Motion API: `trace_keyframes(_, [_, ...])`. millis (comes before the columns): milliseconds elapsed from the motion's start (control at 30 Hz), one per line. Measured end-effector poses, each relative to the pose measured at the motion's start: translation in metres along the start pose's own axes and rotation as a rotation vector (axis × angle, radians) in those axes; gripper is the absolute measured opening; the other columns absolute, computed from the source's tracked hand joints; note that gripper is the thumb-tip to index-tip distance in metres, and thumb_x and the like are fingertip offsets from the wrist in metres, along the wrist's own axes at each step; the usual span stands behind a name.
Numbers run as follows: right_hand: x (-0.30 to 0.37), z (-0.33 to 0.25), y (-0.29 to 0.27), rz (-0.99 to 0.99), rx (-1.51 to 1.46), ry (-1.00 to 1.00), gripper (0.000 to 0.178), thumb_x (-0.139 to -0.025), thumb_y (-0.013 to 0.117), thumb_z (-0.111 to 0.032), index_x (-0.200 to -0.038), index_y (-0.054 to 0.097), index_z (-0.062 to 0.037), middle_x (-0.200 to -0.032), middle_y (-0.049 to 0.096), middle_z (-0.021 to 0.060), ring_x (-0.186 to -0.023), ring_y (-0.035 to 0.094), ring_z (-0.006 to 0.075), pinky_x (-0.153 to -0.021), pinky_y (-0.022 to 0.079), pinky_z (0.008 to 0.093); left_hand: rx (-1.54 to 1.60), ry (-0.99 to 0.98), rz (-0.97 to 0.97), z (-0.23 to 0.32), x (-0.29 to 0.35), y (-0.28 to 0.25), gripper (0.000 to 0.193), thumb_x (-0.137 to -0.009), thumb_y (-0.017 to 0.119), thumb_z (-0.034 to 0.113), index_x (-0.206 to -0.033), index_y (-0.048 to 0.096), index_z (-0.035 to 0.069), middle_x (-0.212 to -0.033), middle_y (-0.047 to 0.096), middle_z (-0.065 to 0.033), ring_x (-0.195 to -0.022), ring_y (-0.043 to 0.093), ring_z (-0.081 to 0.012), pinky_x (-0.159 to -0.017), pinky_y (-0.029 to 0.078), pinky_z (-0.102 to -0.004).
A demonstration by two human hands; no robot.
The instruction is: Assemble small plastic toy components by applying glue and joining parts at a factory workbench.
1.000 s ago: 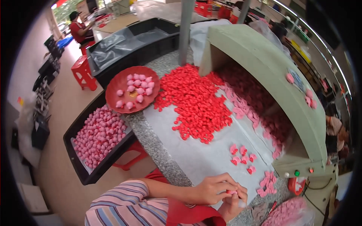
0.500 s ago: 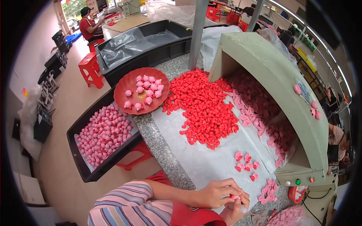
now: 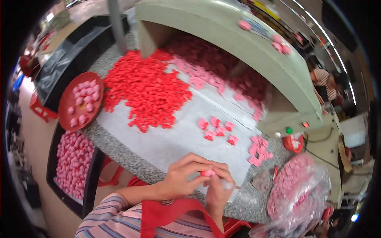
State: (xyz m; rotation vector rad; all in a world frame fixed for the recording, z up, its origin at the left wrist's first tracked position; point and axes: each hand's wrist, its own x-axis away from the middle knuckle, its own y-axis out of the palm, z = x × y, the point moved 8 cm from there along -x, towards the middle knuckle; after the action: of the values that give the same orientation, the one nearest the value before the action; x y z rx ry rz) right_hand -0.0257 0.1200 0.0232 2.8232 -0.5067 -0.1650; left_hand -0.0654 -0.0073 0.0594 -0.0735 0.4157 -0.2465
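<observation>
Close to the table's front edge, my left hand (image 3: 180, 176) pinches a small pink-and-red soft piece (image 3: 207, 173). My right hand (image 3: 218, 188) meets it there, thumb against the piece, fingers curled round a whitish translucent thing (image 3: 228, 185) with a thin tip, perhaps a small bottle; most of it is hidden. Beyond my hands, several pink pieces with red parts (image 3: 220, 131) lie on white paper (image 3: 178, 146). To their right sits a cluster of flat pink pieces (image 3: 258, 150). A large heap of small red pieces (image 3: 147, 93) covers the paper's far left.
A pale green arched housing (image 3: 238, 43) shelters many pink pieces (image 3: 202, 75). At left are a red bowl (image 3: 65, 101) of pink balls and a black tray (image 3: 89, 184) of more. A clear bag of pink pieces (image 3: 297, 186) and a small red container (image 3: 293, 142) stand right.
The view has swung to the right, so the table sits further left and more of the clear bag shows. My hands stay together on the small piece.
</observation>
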Motion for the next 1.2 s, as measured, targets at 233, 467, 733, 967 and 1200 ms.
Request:
trace_keyframes(233, [0.000, 0.000, -0.013, -0.005, -0.064, 0.005, 0.019, -0.075, 0.052, 0.007, -0.093, 0.060, 0.0046, -0.104, 0.053, 0.0152, -0.071, 0.053, 0.0133, -0.051, 0.044, 0.0212, 0.024, 0.029, -0.037, 0.000, -0.005, 0.013, 0.027, -0.062, 0.071, -0.001, -0.088, 0.064, 0.003, -0.091, 0.059, -0.0115, -0.078, 0.060, -0.0194, -0.066, 0.049, -0.0265])
trace_keyframes(467, [0.002, 0.003, -0.013, -0.046, -0.025, 0.020, 0.022, -0.076, 0.049, 0.003, -0.096, 0.058, 0.0013, -0.106, 0.050, 0.0162, -0.074, 0.054, 0.0163, -0.050, 0.043, 0.0223, -0.031, 0.086, -0.037, 0.005, -0.003, 0.012, 0.030, -0.062, 0.072, -0.001, -0.090, 0.063, 0.002, -0.093, 0.059, -0.0118, -0.079, 0.060, -0.0194, -0.065, 0.049, -0.0267])
trace_keyframes(733, [-0.002, -0.007, -0.026, 0.105, -0.012, 0.006, 0.030, -0.075, 0.054, 0.001, -0.105, 0.056, 0.0047, -0.104, 0.050, 0.0136, -0.070, 0.054, 0.0130, -0.049, 0.043, 0.0228, 0.873, -0.681, -0.103, -0.046, 0.008, 0.031, 0.035, -0.080, 0.060, 0.009, -0.113, 0.050, 0.005, -0.109, 0.052, -0.0095, -0.095, 0.055, -0.0222, -0.085, 0.046, -0.0370])
trace_keyframes(967, [0.003, -0.011, -0.011, 0.083, 0.291, -0.098, 0.032, -0.068, 0.066, 0.008, -0.099, 0.061, 0.0013, -0.094, 0.049, 0.0069, -0.070, 0.055, 0.0104, -0.060, 0.043, 0.0196, 1.427, -0.925, -0.202, -0.062, 0.025, 0.056, 0.036, -0.086, 0.053, 0.019, -0.118, 0.044, 0.004, -0.112, 0.052, -0.0087, -0.108, 0.047, -0.0197, -0.098, 0.032, -0.0343])
trace_keyframes(1200, [0.004, -0.025, 0.000, 0.067, 0.425, -0.177, 0.028, -0.068, 0.067, 0.007, -0.094, 0.063, -0.0010, -0.089, 0.049, 0.0060, -0.071, 0.054, 0.0101, -0.061, 0.044, 0.0201, 1.452, -0.954, -0.283, -0.068, 0.034, 0.053, 0.037, -0.086, 0.052, 0.019, -0.120, 0.043, 0.005, -0.113, 0.052, -0.0081, -0.109, 0.047, -0.0187, -0.097, 0.033, -0.0341])
